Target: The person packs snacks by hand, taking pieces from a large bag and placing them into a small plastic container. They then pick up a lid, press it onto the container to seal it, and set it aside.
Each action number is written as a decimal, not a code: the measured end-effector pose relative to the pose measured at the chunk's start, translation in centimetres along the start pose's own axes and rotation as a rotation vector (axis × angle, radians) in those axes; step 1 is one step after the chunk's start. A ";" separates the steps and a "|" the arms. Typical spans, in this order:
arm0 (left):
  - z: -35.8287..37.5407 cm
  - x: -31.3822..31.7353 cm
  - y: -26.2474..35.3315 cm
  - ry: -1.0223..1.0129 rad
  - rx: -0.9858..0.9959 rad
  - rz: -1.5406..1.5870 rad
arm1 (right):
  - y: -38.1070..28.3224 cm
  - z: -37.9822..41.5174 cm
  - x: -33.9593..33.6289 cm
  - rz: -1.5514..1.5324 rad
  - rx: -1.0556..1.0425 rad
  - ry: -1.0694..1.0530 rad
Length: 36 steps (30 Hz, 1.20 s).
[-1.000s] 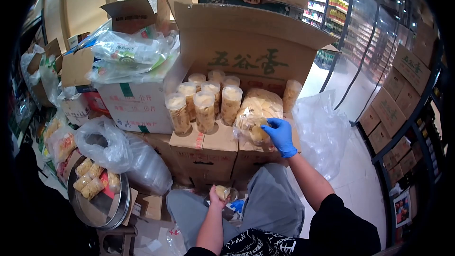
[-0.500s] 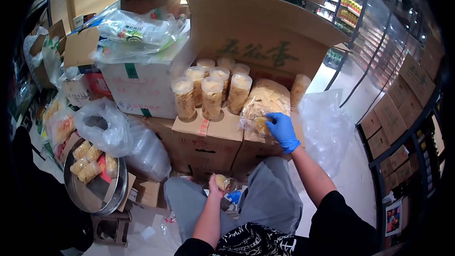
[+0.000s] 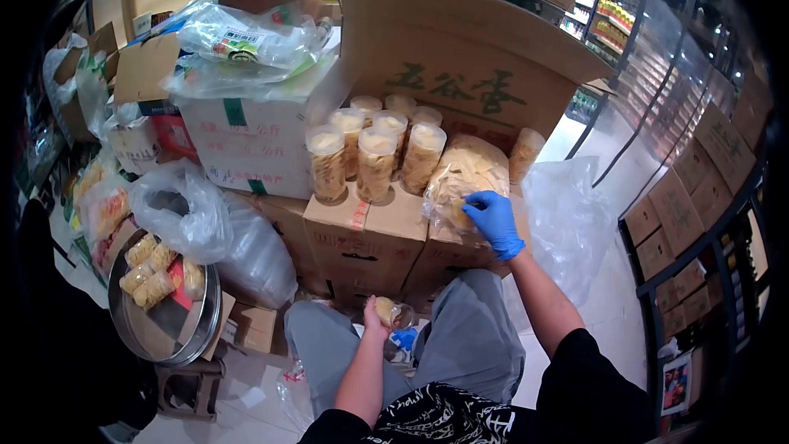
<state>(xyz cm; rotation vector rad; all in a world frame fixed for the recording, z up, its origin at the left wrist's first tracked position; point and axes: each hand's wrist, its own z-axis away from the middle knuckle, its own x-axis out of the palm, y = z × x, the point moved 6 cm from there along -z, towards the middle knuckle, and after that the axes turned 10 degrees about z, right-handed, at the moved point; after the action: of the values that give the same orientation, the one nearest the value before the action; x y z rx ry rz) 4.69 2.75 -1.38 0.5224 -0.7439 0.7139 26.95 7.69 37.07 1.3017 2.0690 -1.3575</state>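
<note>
My right hand (image 3: 493,218), in a blue glove, is at the lower front of a clear plastic bag of pale yellow flat pieces (image 3: 468,168). Its fingers are bent together against the bag; what they pinch, if anything, is too small to make out. Low between my knees, my bare left hand (image 3: 375,316) is wrapped round a clear jar (image 3: 393,312) lying tilted, with some pale pieces inside. Several filled clear jars (image 3: 376,166) stand upright on the cardboard box (image 3: 362,226) left of the bag, and one more jar (image 3: 525,154) stands to its right.
A round metal tray (image 3: 209,312) with small packed bundles (image 3: 152,288) is at the left, above a stool (image 3: 191,386). Beside it hangs clear plastic wrapping (image 3: 255,255). A white box (image 3: 238,144) with plastic bags stands back left; stacked cartons (image 3: 690,189) line the right.
My right hand has drawn back slightly from the bag's opening, and a loose piece near its fingertips no longer shows. The view has shifted a little; my left hand still holds the jar.
</note>
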 end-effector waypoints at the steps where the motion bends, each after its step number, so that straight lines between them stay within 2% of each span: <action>1: 0.0 0.2 0.1 -0.001 -0.001 0.002 | 0.2 -0.1 -0.1 0.002 -0.001 -0.002; 8: -0.2 0.5 -0.2 0.014 -0.001 0.003 | 0.1 0.5 -1.3 0.018 0.046 0.028; 11: -0.2 0.5 -0.3 -0.044 0.035 0.040 | 0.2 0.7 -0.5 0.028 -0.062 0.033; 12: -0.1 0.9 -0.2 0.028 0.100 0.077 | -0.1 0.6 -0.2 0.055 -0.067 -0.006; 16: -2.0 -0.5 -0.8 -0.045 0.003 0.095 | 0.9 0.8 0.8 -0.012 -0.099 0.008; 18: -2.5 -1.6 -0.6 0.126 0.017 0.072 | 0.4 1.0 0.7 0.088 -0.188 -0.014; 19: -2.5 -1.2 -0.3 0.132 0.038 0.093 | -0.2 0.9 0.9 0.072 -0.210 -0.030; 21: -2.1 -1.0 -0.6 0.115 0.042 0.167 | -1.0 1.7 0.7 0.357 -0.305 0.022; 27: -1.6 -0.9 -0.6 0.153 0.076 0.162 | -3.9 2.3 0.4 0.475 -0.358 -0.011; 30: -1.5 -1.1 -0.3 0.159 0.096 0.170 | -4.1 2.5 0.3 0.429 -0.324 0.084; 32: -1.6 -1.1 0.2 0.138 0.091 0.161 | -3.5 2.3 0.8 0.406 -0.307 0.059; 34: 0.1 0.2 0.4 0.111 0.093 0.087 | -3.0 2.0 1.1 0.397 -0.282 0.033; 36: 2.8 2.1 0.9 0.094 0.089 0.096 | -2.5 2.2 1.6 0.401 -0.344 0.023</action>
<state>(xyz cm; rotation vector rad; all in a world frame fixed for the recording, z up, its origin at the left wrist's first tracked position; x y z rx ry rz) 3.96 2.33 2.18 0.5332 -0.6552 0.8586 23.62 6.34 36.25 1.4732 1.8194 -0.7809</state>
